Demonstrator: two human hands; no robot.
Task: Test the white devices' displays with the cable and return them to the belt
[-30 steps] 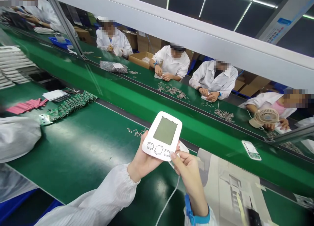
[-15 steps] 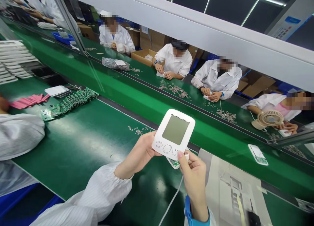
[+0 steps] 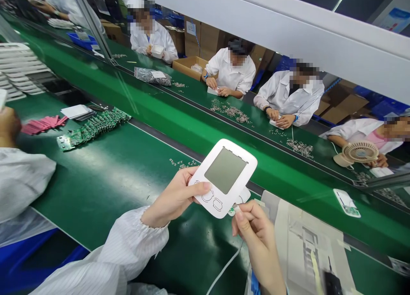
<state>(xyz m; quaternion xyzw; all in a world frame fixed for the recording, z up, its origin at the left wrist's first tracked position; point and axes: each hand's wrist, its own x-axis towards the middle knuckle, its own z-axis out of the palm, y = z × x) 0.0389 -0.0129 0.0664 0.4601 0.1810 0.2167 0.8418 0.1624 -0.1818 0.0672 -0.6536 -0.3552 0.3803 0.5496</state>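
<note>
My left hand is closed on a white device with a grey display, its thumb lying over the button outlines below the screen. The device is tilted, screen up, above the green bench. My right hand pinches a small plug near the device's lower right edge; whether the plug touches it I cannot tell. From beneath that hand a white cable runs down to the bottom of the view. Behind the device a second white part and a bit of green circuit board show, mostly covered.
A row of green circuit boards, pink strips and stacked white casings lie left, near another person's sleeve. A white part with a board rests on the green conveyor. Co-workers sit opposite.
My left thumb has come onto the device's front and the device has turned slightly. My right hand has moved off its front face to beside its lower right edge with the plug.
</note>
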